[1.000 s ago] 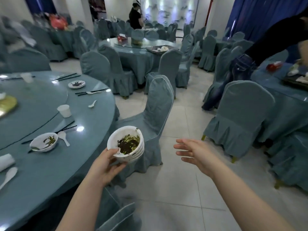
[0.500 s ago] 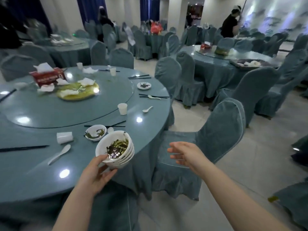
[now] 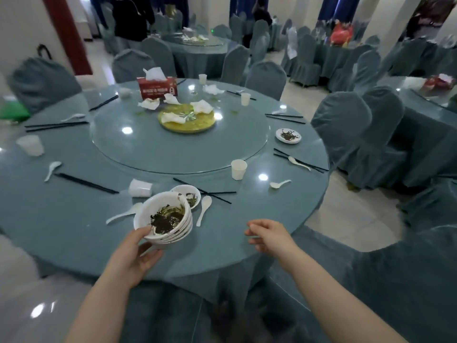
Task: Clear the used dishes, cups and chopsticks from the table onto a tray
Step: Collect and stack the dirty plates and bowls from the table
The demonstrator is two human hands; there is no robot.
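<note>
Over the near edge of the round table (image 3: pixel 74 226), left hand (image 3: pixel 134 256) grips a stack of white bowls (image 3: pixel 164 219), thumb on the rim, fingers under the base. Approx four or five bowls, top one smeared w/ dark green leftovers. Right hand (image 3: pixel 269 235) hovers beside it, fingers loosely curled, holding nothing. Another dirty bowl (image 3: pixel 189 195) is partly hidden behind the stack. Far tables blurred; no detail there.
</note>
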